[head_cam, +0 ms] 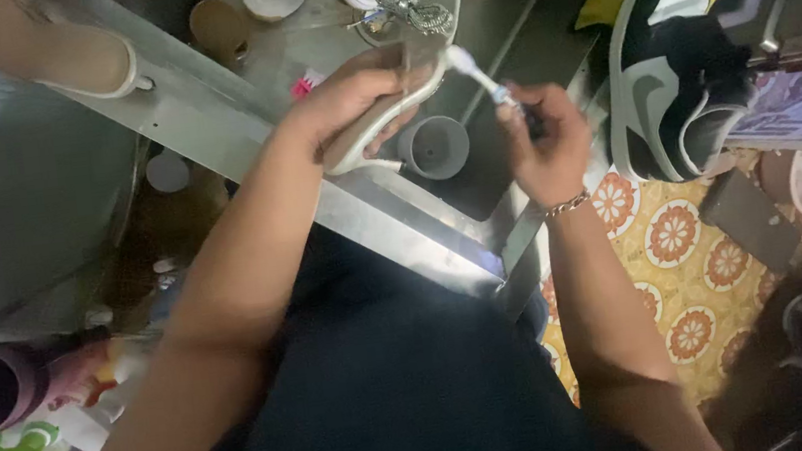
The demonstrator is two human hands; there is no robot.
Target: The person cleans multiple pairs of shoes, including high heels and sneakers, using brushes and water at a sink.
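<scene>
Two hands busy: left hand (352,100) fingers clamped on heeled sandal (389,116); right hand (540,139) fingers gripping toothbrush (476,74).

Heeled shoe and toothbrush, upper middle of the frame.

The shoe (379,122) is a pale, glossy high-heeled sandal with a thin heel pointing toward the lower right and a sparkly silver ornament at its far end, near the top centre; it is tilted, sole side turned outward, held off the tabletop in the left hand (351,95). The toothbrush (476,71) is white with a pale blue band on its handle, slanting from centre right up and left, its head touching the shoe's edge, its handle pinched in the right hand (542,134).
</scene>
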